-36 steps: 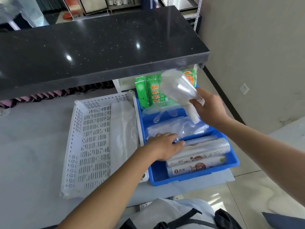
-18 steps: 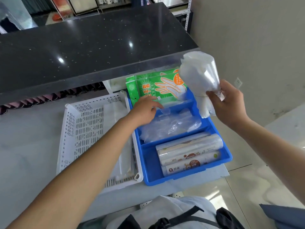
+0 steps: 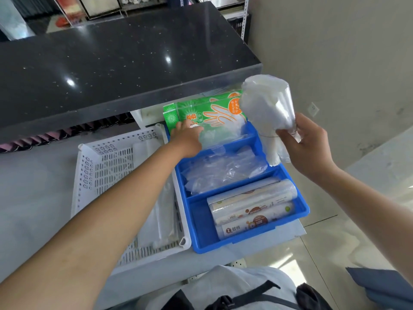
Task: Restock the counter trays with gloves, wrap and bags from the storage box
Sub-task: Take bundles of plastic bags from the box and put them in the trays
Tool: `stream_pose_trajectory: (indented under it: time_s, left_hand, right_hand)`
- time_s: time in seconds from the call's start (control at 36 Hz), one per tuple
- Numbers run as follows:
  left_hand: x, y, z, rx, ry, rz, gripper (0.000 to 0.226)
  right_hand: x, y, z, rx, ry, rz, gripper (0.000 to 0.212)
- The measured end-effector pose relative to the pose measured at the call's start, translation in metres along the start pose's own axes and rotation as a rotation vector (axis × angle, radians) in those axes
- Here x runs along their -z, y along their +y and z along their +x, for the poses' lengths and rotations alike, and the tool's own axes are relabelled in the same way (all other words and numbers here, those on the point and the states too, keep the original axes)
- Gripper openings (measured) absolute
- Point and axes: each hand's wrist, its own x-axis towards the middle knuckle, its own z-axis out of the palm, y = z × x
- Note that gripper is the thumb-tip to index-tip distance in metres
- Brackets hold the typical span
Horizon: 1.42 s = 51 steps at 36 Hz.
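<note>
Reaching into the far compartment of a blue plastic divided tray (image 3: 299,206), the left hand (image 3: 188,139) is seen at green glove packets (image 3: 201,113); its grip cannot be told. A bundle of clear plastic bags (image 3: 266,108) is gripped by the right hand (image 3: 306,148) above the tray. Loose clear gloves (image 3: 223,171) and wrap rolls (image 3: 252,209) fill the nearer compartments, beside a white perforated basket (image 3: 107,166), under a black counter ledge (image 3: 125,63).

Blue tray (image 3: 302,211) with three compartments, green glove packs (image 3: 202,110) upright in far one, loose clear gloves (image 3: 223,171) in middle, wrap rolls (image 3: 252,209) lying near, bag bundle (image 3: 266,104) raised at right.
</note>
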Motion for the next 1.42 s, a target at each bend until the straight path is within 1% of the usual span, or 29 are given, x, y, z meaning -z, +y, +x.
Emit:
stream_pose_trajectory:
  time_s: [0.03,0.11,0.14,0.19,0.22,0.28,0.31,0.36,0.39,0.47,0.58,0.64,0.69,0.75,0.83,0.92,1.0,1.08,1.17,1.31,1.36,1.42]
  left_hand:
    - [-0.002,0.000,-0.001,0.005,0.045,0.023,0.065]
    - [-0.008,-0.001,-0.007,-0.003,0.240,0.062,0.045]
    - [-0.011,-0.002,-0.009,-0.026,0.311,0.041,0.043]
    - [-0.017,-0.002,-0.015,-0.146,0.434,-0.040,0.043]
    - [-0.019,-0.001,-0.017,-0.240,0.451,-0.067,0.038]
    - [-0.024,0.003,-0.023,-0.387,0.364,-0.052,0.026]
    - [-0.028,0.005,-0.025,-0.396,0.297,-0.020,0.030]
    - [-0.037,0.010,-0.027,-0.321,0.205,0.066,0.041]
    - [-0.042,0.010,-0.028,-0.295,0.195,0.097,0.040]
    - [-0.048,0.011,-0.029,-0.291,0.258,0.066,0.017]
    - [-0.038,0.010,-0.028,-0.227,0.369,-0.141,0.018]
    - [-0.027,0.006,-0.027,-0.188,0.421,-0.294,0.018]
    - [-0.014,0.001,-0.023,-0.142,0.454,-0.456,0.017]
    - [-0.001,-0.005,-0.020,-0.080,0.457,-0.592,0.012]
    - [0.015,-0.011,-0.015,0.007,0.432,-0.805,0.006]
    - [0.027,-0.013,-0.013,0.068,0.440,-0.930,0.001]
    - [0.039,-0.011,-0.014,0.106,0.445,-1.018,0.012]
    - [0.049,-0.007,-0.017,0.064,0.443,-1.107,0.010]
    - [0.056,-0.002,-0.020,0.017,0.472,-1.148,0.009]
    - [0.062,0.005,-0.022,-0.091,0.544,-1.121,0.013]
    - [0.062,0.007,-0.024,-0.165,0.577,-1.119,0.013]
    - [0.060,0.008,-0.025,-0.252,0.573,-1.077,0.014]
  right_hand:
    - [0.000,0.001,0.000,0.003,-0.007,-0.002,0.020]
    - [-0.001,0.002,0.001,-0.008,-0.018,-0.012,0.011]
    - [-0.002,0.003,0.001,-0.010,-0.013,-0.014,0.011]
    - [-0.002,0.005,0.001,-0.008,0.000,-0.009,0.013]
    - [-0.002,0.005,0.001,-0.010,0.005,-0.008,0.014]
    - [-0.002,0.006,0.000,-0.010,0.013,-0.015,0.013]
    - [-0.002,0.006,0.000,-0.014,0.013,-0.020,0.012]
    - [-0.002,0.005,-0.002,-0.021,0.013,-0.016,0.010]
    - [-0.002,0.004,-0.003,-0.017,0.016,-0.009,0.012]
    - [-0.001,0.000,-0.004,0.003,0.021,-0.004,0.026]
    - [0.001,0.001,-0.006,-0.003,0.015,0.003,0.017]
    - [0.001,0.002,-0.007,0.003,0.026,0.006,0.020]
    - [0.001,0.003,-0.008,0.005,0.028,0.006,0.016]
    - [0.000,0.004,-0.008,-0.003,0.025,0.000,0.011]
    - [-0.001,0.003,-0.009,0.000,0.022,-0.002,0.012]
    - [-0.003,0.001,-0.009,-0.005,0.016,0.006,0.013]
    - [-0.003,0.000,-0.009,-0.014,0.018,0.006,0.016]
    - [-0.003,0.000,-0.009,-0.019,0.024,0.005,0.021]
    - [-0.003,0.002,-0.009,-0.020,0.027,0.009,0.015]
    - [-0.003,0.004,-0.008,-0.018,0.042,0.005,0.016]
    - [-0.003,0.003,-0.009,-0.009,0.049,0.003,0.018]
    - [-0.003,0.001,-0.009,-0.004,0.058,0.006,0.021]
